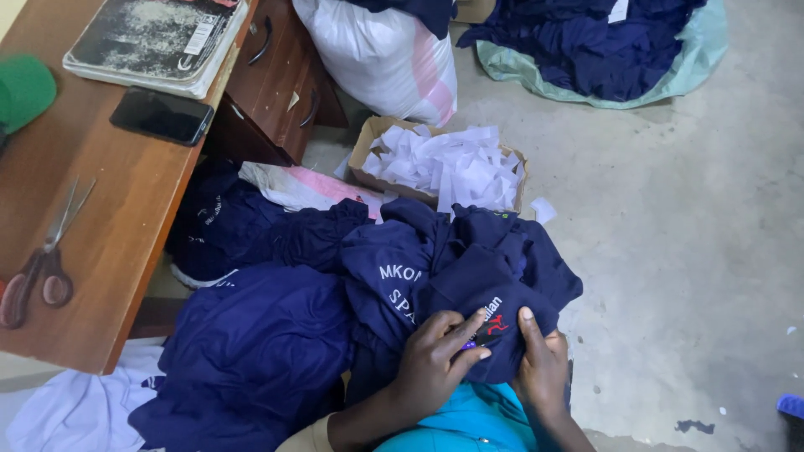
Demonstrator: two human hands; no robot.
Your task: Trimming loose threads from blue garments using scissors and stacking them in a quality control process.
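Grey concrete floor [687, 251] is filling the right half of the frame. Brown wooden desk [126, 218] is occupying the upper left, with two drawers showing beside it at top centre.

Navy garments are lying in a large heap [251, 351] across the lower centre, spreading from under the desk edge toward the middle. A second navy heap is sitting on a pale green sheet [695, 59] at upper right. A white sack [385, 59] is leaning at top centre, just beside the drawers.

A cardboard box [362, 151] is sitting on the floor in the centre, filled with white paper strips [452, 167], touching the top of the garment heap.

On the desk: a worn book [151, 38] is lying at upper left, a black phone [162, 115] just below it, scissors [42, 259] resting at far left, and a green object [23, 88] showing at the left edge, partly cut off.

The navy shirt [486, 293] with white and red print is resting on top of the heap at lower centre. The left hand [435, 360] is pressing on it, fingers curled into the cloth, grip closing on the fabric. The right hand [544, 368] is pinching the shirt's edge, thumb on top, grip closed on the cloth. A small purple item is showing between the hands; what it is cannot be told.
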